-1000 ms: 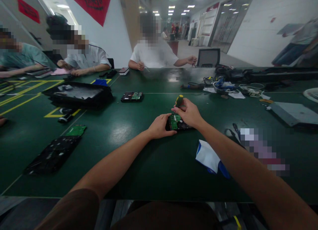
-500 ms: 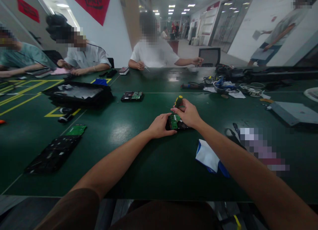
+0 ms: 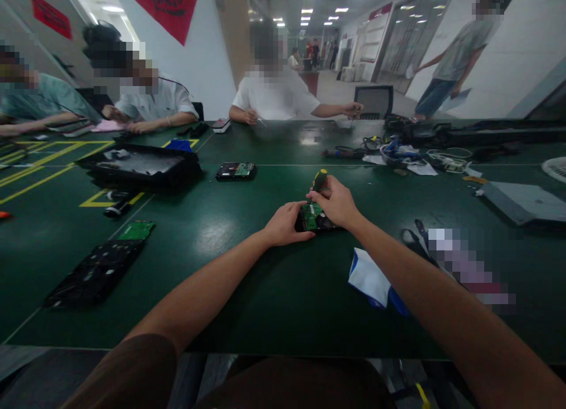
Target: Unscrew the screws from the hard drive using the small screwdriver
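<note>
tabletop (image 3: 247,315): dark green, marked with yellow lines (image 3: 95,205) at left
middle: circuit-board device (image 3: 312,217) laid flat, second device (image 3: 236,171) placed beyond
left: black tray (image 3: 145,182) set down
right: white-and-blue cloth (image 3: 370,277), grey case (image 3: 526,200) placed

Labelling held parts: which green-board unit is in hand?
The green-board unit under the screwdriver, its left end in the left hand. The unit farther back and the black pieces at far left lie untouched.

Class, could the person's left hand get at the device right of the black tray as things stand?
Probably yes: nothing visible blocks the left hand from that device, though it must first release the held unit.
</note>
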